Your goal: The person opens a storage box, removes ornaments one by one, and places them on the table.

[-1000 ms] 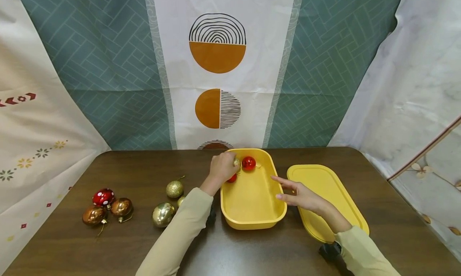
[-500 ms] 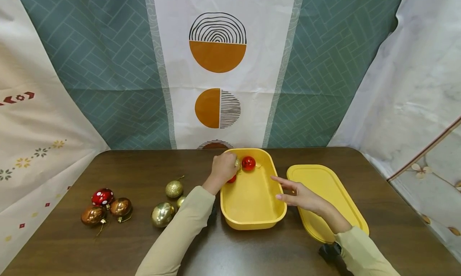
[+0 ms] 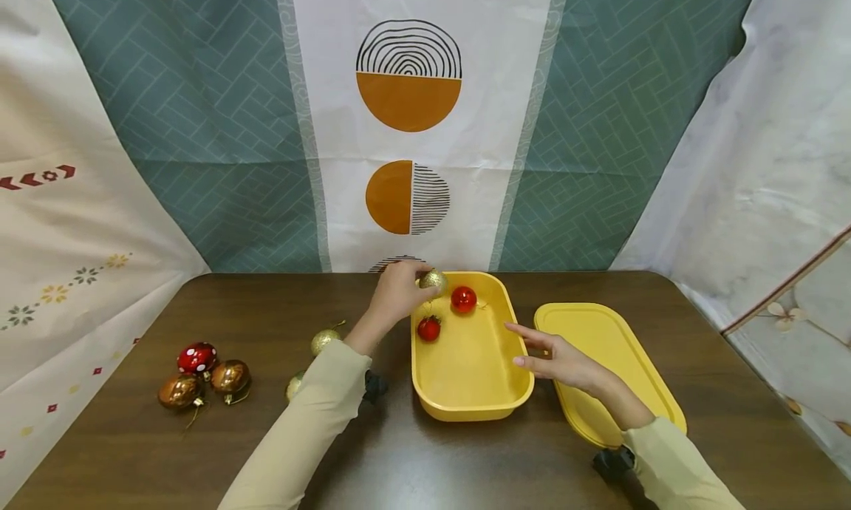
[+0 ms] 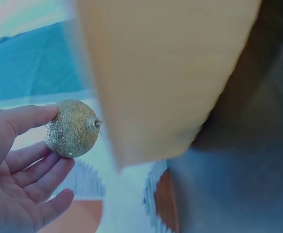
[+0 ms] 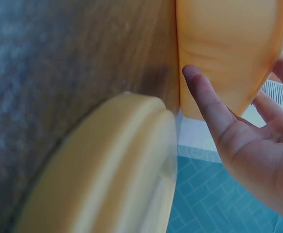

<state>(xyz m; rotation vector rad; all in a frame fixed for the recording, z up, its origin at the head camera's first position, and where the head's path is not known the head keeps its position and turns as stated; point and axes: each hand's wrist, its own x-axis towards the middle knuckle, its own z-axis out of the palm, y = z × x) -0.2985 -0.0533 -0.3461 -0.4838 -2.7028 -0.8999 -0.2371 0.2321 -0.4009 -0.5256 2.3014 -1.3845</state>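
My left hand [image 3: 397,294] pinches a glittery gold Christmas bauble [image 3: 433,281] between thumb and fingertips, above the far left corner of a yellow plastic box [image 3: 468,408]. In the left wrist view the gold bauble [image 4: 75,128] shows its metal cap turned toward the box wall [image 4: 166,87]. Two red baubles lie inside the box: a shiny one [image 3: 463,299] near the far end and a smaller one [image 3: 428,329] by the left wall. My right hand [image 3: 561,364], fingers extended, rests at the box's right rim; its thumb is beside the outer wall in the right wrist view.
A yellow lid [image 3: 598,325] lies right of the box, partly under my right forearm. Two brown baubles [image 3: 230,378] and a red white-dotted bauble [image 3: 196,358] lie at the left of the table [image 3: 120,451]. Gold baubles [image 3: 325,340] are partly hidden behind my left sleeve.
My left hand has risen up and slightly left out of the box with the glittery gold bauble, uncovering the small red bauble. The right hand has stayed at the rim.
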